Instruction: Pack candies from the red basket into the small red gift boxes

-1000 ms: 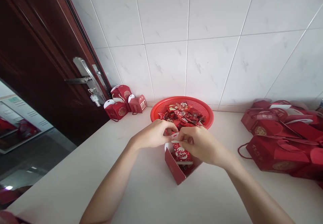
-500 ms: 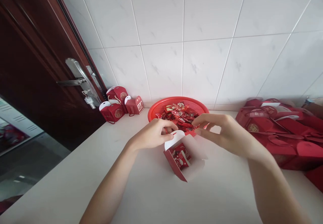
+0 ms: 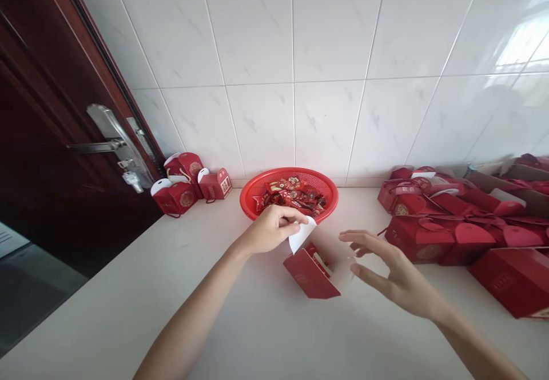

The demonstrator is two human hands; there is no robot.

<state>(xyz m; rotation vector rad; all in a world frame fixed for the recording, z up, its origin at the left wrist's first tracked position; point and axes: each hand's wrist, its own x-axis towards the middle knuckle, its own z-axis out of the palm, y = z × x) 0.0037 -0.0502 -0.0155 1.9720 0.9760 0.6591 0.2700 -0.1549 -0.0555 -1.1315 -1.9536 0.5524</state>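
Observation:
A red cardboard gift box (image 3: 311, 277) stands on the white table with its top unfolded. Inside it, part of a red-and-white candy packet (image 3: 319, 261) shows. My left hand (image 3: 274, 228) pinches the rounded white inner side of the box's far flap, thumb against fingers. Just right of the box, my right hand (image 3: 381, 268) is apart from it, fingers spread and nothing in them. Behind the box sits a red plastic basket (image 3: 246, 200) with many red-wrapped sweets (image 3: 295, 194); my left hand overlaps its front rim in view.
Closed red gift boxes (image 3: 175, 197) stand at the back left beside a dark door (image 3: 64, 111) with a metal handle. More red boxes (image 3: 446, 220) crowd the right side of the white table (image 3: 223, 334). A tiled wall (image 3: 266, 128) runs along the back.
My right hand has moved from beside the basket down to the box's right side, its fingers spreading. The box has turned and tilted, while my left hand stays on its flap. The view shifted right.

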